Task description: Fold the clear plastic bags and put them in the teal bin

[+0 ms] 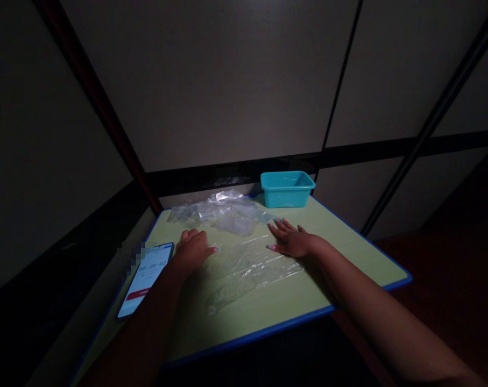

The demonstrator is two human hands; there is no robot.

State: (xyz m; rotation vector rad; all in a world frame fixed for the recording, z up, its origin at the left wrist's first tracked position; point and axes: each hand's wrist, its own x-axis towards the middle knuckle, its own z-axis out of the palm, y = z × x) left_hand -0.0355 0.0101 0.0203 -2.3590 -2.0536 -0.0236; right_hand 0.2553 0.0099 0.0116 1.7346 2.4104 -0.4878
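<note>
L hand (193, 250) has pink-tipped nails; R hand (292, 240) shows pink & teal nails. Betw. hands, clear plastic bag (244, 274), colourless w/ white glints; same look on 2nd bag (217, 212) ahead. Past R hand, teal tub (287, 191). Under hands, pale-green tabletop (348, 258) w/ blue edge (252, 336). Left of L hand, phone (145, 280): white screen, red bar.

You wear this camera on your head, so it looks forward and down from above the near edge of the surface (268, 317). It's a close, wide view — your left hand (192, 250) and right hand (292, 240) sit lower centre, wall panels (211, 80) fill the upper half.
</note>
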